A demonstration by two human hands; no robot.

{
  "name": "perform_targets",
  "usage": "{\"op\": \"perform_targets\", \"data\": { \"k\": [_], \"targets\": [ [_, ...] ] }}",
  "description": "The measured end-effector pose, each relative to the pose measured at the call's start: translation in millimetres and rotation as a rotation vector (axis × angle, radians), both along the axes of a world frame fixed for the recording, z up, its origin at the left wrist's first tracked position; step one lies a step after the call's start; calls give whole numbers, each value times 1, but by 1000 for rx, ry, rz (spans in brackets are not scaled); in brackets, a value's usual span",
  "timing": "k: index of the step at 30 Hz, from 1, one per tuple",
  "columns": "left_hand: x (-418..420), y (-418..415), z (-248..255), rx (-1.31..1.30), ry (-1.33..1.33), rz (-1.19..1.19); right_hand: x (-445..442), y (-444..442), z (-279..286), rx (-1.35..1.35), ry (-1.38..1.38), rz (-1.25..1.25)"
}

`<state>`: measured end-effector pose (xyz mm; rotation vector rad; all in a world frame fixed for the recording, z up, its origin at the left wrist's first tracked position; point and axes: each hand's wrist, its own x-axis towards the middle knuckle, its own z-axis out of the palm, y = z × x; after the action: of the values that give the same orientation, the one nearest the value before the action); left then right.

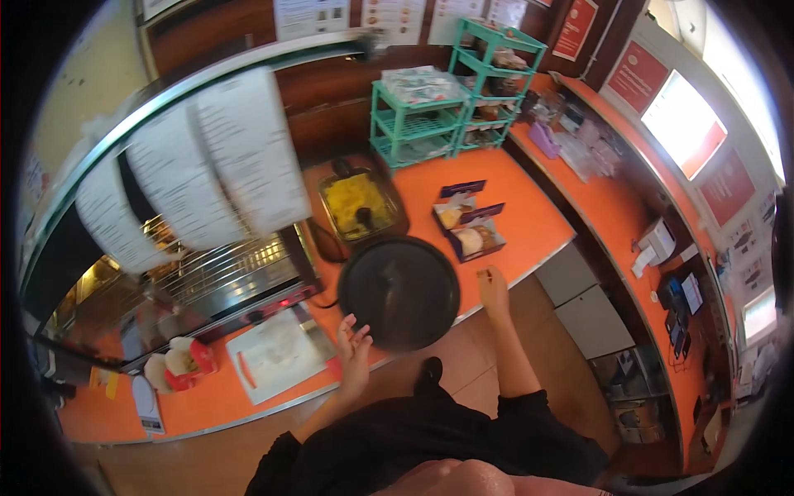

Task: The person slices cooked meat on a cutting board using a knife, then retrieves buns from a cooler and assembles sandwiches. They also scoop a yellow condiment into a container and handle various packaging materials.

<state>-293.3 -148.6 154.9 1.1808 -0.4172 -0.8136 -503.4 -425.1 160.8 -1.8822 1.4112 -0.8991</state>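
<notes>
A large black round tray or lid [400, 294] lies across the front edge of the orange counter, and what bears it is hidden. Close to its lower left rim is my left hand [355, 353], its fingers apart and nothing seen in them. My right hand [494, 291] is to the right of the disc, fingertips drawn together; whether something small is between them is unclear. Just beyond it, two open cardboard food boxes [472, 239] hold food. A glass dish of yellow food [360, 204] with a dark utensil stands behind the disc.
At left are a heated display case [248, 266] with paper sheets on its front, a white cutting board [279, 353] with an orange-handled tool, red food cartons [200, 356] and a kitchen scale [147, 403]. Green shelves [403, 124] stand at the back; another orange counter [611, 204] curves along the right.
</notes>
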Motion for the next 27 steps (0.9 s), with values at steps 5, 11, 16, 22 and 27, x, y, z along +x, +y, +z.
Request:
{"op": "perform_targets", "data": {
  "k": [5,11,16,22,27],
  "targets": [
    [-66,-117,-24,94,48,-330,-115,-184,-75,179,126,-73],
    [-146,-288,-77,99,139,-417,-125,-317,-187,41,391,156],
    [-132,-363,-116,201,-76,-278,-77,-327,-194,314,437,370],
    [-126,-387,-132,267,-262,-307,-85,-387,-102,766,212,692],
    [-114,-376,-212,474,-277,-335,-69,-568,-47,176,380,569]
  ]
}}
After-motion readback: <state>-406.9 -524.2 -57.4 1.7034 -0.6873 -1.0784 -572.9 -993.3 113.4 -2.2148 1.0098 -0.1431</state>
